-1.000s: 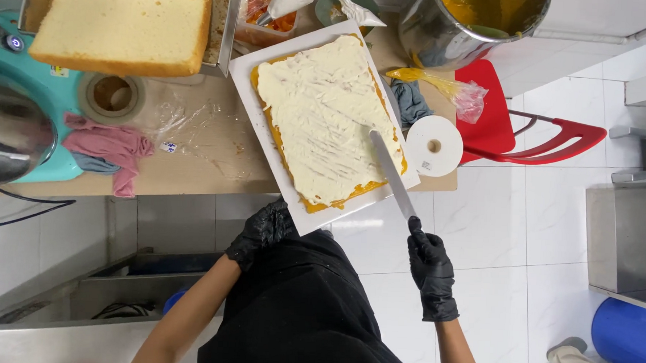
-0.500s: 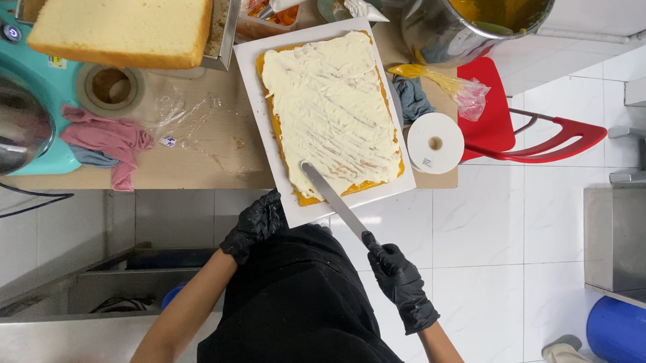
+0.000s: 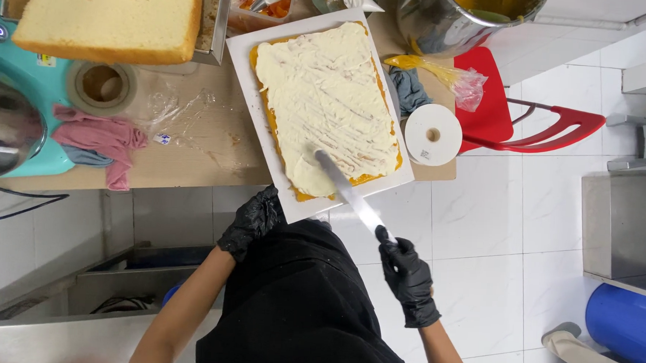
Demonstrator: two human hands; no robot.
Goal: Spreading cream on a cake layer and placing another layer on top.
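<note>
A flat orange sheet cake (image 3: pixel 325 105) covered in white cream lies on a white rectangular board (image 3: pixel 244 69) at the table's near edge. My right hand (image 3: pixel 405 272), in a black glove, grips the handle of a long metal spatula (image 3: pixel 348 192); its blade tip rests on the cream near the cake's front end. My left hand (image 3: pixel 252 220), also in a black glove, holds the board's near left corner, which overhangs the table edge.
A thick yellow sponge cake (image 3: pixel 109 16) sits in a tray at the back left. A teal mixer base (image 3: pixel 21 103) with a steel bowl, a pink cloth (image 3: pixel 103 139), a roll of white tape (image 3: pixel 432 134), a steel pot (image 3: pixel 468 17) and a red chair (image 3: pixel 518 121) surround the board.
The spatula has swept from the cake's right edge to its front middle. My right hand moved left and nearer to my body. My left hand stays on the board's corner.
</note>
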